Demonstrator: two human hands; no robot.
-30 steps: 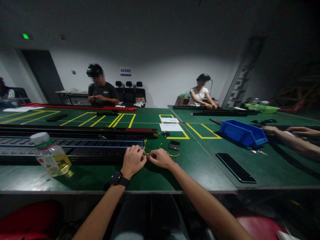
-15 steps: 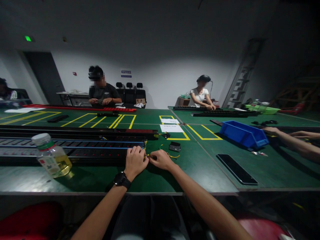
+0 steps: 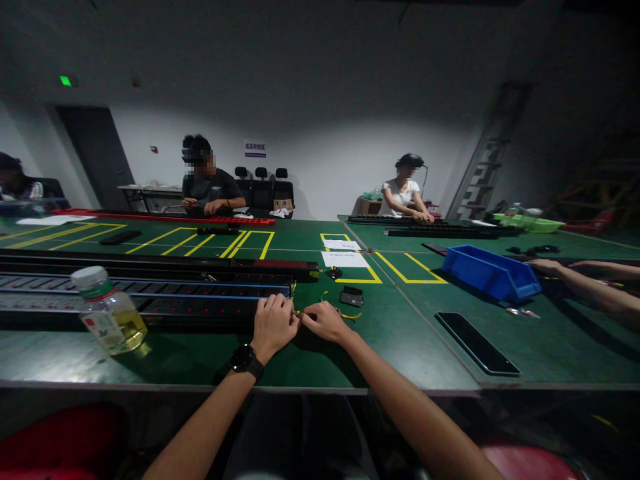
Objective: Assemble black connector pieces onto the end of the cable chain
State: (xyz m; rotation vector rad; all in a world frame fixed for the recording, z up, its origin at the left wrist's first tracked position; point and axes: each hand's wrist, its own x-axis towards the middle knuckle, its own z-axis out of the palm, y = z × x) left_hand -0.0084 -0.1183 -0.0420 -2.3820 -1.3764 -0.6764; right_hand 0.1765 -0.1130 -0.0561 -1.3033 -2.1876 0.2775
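Little has changed: our left hand (image 3: 273,325) and right hand (image 3: 326,321) stay together near the tabletop's (image 3: 400,333) front edge, fingers pinched on the yellow wire (image 3: 349,315) beside the black strip (image 3: 150,297).

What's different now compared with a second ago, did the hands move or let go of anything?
Hardly anything. The left hand and right hand stay pinched together on the yellow wire by the end of the long black strip; nothing released. The bottle and blue bin stay put.
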